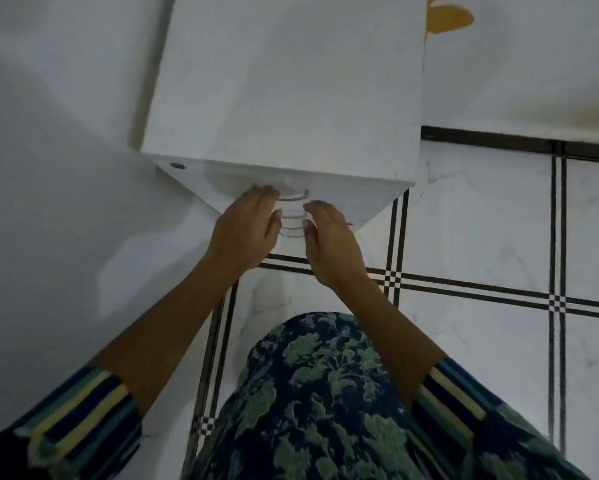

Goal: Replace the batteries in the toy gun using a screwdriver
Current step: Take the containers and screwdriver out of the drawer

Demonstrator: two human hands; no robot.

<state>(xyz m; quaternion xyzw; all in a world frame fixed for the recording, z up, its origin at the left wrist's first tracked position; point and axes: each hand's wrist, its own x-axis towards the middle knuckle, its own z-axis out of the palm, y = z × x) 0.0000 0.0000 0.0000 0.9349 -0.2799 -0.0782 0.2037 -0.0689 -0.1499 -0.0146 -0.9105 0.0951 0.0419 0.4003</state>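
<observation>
No toy gun, batteries or screwdriver are in sight. A white drawer cabinet [284, 98] stands below me, seen from above, with several curved metal handles [294, 197] stacked down its front. My left hand [246, 226] lies against the drawer front, its fingertips at the left end of the top handle. My right hand [329, 237] hovers just right of the handles, fingers loosely extended. Neither hand holds anything. The frame is blurred, so whether any finger hooks a handle is unclear.
The cabinet stands against a white wall [48, 168] on the left. White floor tiles with black grid lines [481, 289] spread to the right and beneath me. A yellow shape [448, 15] lies at the far upper right. My patterned clothing [325, 393] fills the bottom.
</observation>
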